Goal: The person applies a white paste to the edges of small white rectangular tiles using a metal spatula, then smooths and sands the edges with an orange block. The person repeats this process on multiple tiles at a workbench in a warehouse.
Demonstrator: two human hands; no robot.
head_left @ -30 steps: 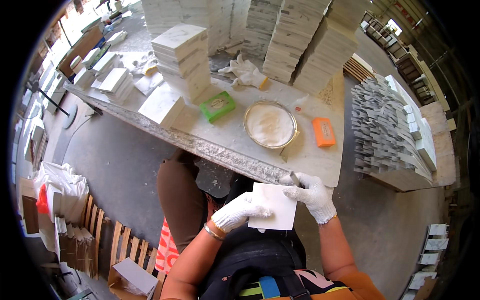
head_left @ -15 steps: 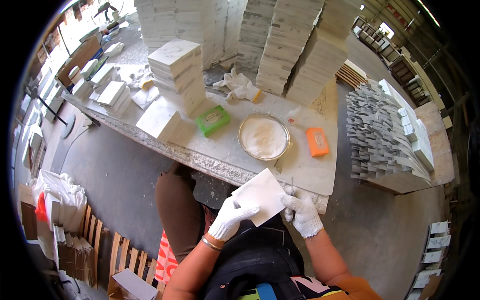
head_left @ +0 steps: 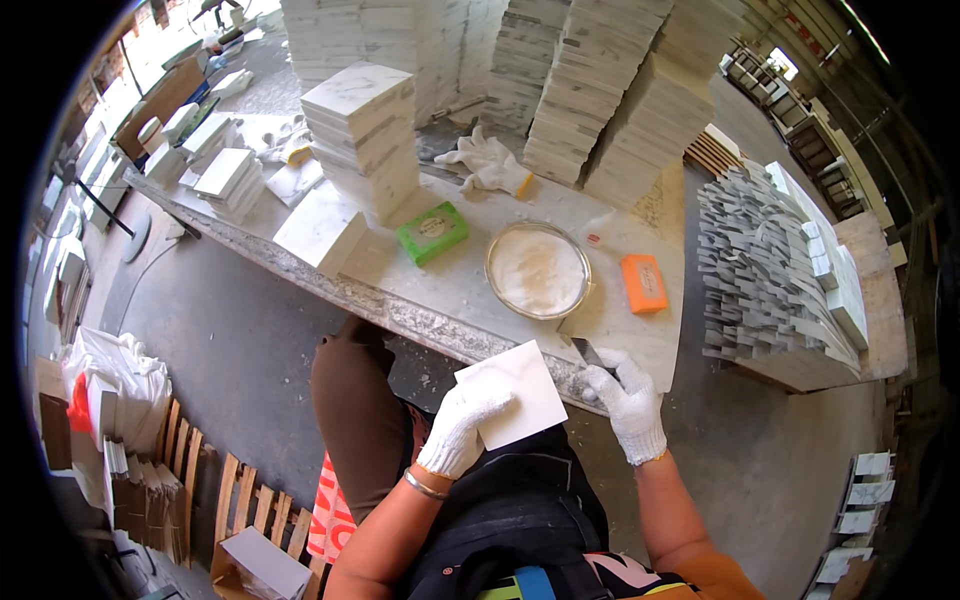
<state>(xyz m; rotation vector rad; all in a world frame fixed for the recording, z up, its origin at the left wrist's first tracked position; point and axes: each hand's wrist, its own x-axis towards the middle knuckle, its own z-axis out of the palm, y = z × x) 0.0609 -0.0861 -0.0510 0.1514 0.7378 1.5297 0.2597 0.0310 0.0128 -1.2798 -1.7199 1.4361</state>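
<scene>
My left hand, in a white knit glove, grips a white square tile by its left side, thumb across the face. The tile is tilted in front of my lap, near the table edge. To its right, apart from it, my gloved right hand is closed on a putty knife with a dark flat blade pointing toward the table. On the table beyond stands a round bowl of white powder or paste. A green box lies left of the bowl, an orange box right of it.
Tall stacks of marble tiles rise along the back, with a shorter stack at left. A pair of white gloves lies behind the bowl. Right of the table is a pallet of grey stone strips; wooden pallets lie at lower left.
My right hand has moved right, away from the tile, and the knife blade now shows more plainly. The tile has come slightly down and left in my left hand.
</scene>
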